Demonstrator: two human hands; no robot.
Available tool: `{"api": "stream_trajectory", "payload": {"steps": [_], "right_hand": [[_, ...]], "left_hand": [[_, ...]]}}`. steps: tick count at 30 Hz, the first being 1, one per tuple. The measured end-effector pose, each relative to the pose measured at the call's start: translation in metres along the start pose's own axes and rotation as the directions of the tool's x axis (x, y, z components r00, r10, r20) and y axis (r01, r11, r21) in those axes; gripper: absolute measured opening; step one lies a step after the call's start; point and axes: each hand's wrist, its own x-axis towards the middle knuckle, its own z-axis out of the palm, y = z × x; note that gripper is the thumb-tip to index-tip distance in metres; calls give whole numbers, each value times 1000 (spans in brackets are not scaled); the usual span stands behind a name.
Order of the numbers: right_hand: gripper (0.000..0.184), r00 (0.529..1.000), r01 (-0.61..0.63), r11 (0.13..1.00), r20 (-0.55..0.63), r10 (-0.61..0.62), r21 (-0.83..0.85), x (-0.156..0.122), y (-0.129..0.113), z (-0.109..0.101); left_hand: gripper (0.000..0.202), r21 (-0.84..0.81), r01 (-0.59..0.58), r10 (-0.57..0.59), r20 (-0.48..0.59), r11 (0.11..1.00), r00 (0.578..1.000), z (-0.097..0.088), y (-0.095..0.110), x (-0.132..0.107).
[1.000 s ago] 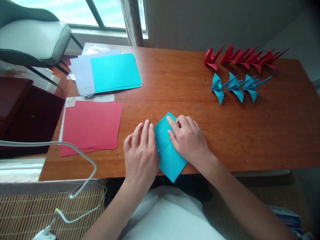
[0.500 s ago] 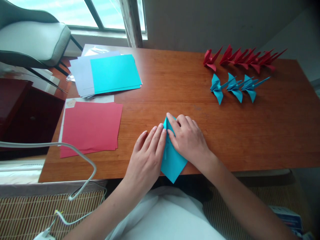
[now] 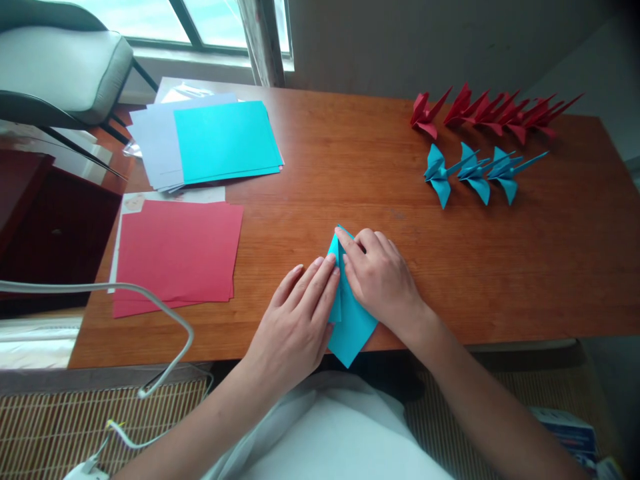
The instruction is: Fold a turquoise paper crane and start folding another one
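While the left hand (image 3: pixel 300 313) lies flat, fingers together, on a flap of the blue paper (image 3: pixel 354 328) at the near edge of the desk (image 3: pixel 350 167), the right hand (image 3: pixel 381 280), fingers loosely bent, pins the other side, seemingly so the crease sets.

Wooden table (image 3: pixel 500 267), reddish-brown, runs the width of the view

- far left: cyan sheets (image 3: pixel 225 140) stacked on pale lavender sheets (image 3: pixel 155 140), clear plastic sleeve (image 3: pixel 183 91) poking out behind
- near left: red paper stack (image 3: pixel 175 253), lying on a white sheet (image 3: pixel 170 196) that shows at its top edge
- far right: row of red paper cranes (image 3: pixel 495 110), packed close, some overlapping
- just in front of them: three blue paper cranes (image 3: pixel 475 173) in a row, wings touching

Off the table: grey padded chair (image 3: pixel 60 73) top left by the window (image 3: pixel 200 20), curtain (image 3: pixel 260 40) hanging at the frame. Dark red cabinet (image 3: pixel 50 227) left of the table. White cable (image 3: pixel 150 300) loops across the near-left corner down to a woven mat (image 3: pixel 50 420)
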Motion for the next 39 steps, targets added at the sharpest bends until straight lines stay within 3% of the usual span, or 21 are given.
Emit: {"api": "stream_trajectory", "payload": {"steps": [39], "right_hand": [[43,997,11,999,-80,-9,33,-3,3,4]], "left_hand": [[61,-41,-42,42,9,998,999,1,-4,1]]}}
